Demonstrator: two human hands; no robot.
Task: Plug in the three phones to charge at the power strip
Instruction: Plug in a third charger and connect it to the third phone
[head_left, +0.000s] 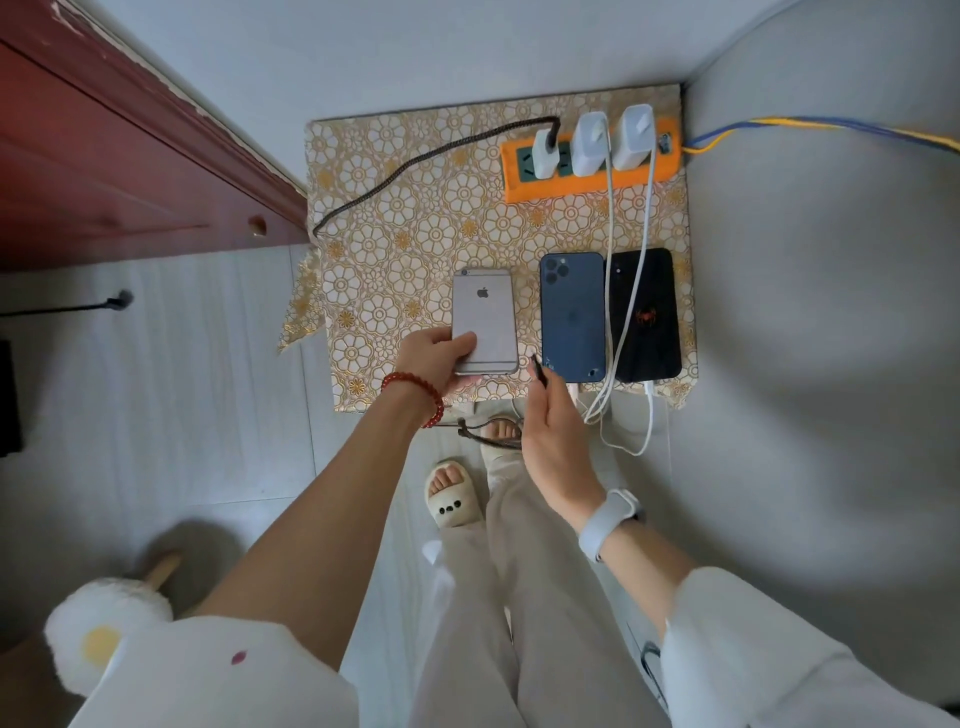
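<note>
While left hand grips silver phone, blue phone lies just beside.

Soft, even daylight; wide-angle view.
Strong fisheye distortion is bending the wall and frame edges; corners are darkening and blurring; a faint reflection is showing on the silver phone.

Left hand covers silver phone bottom edge and port; dark cable drops off table edge, unseen below.
</note>
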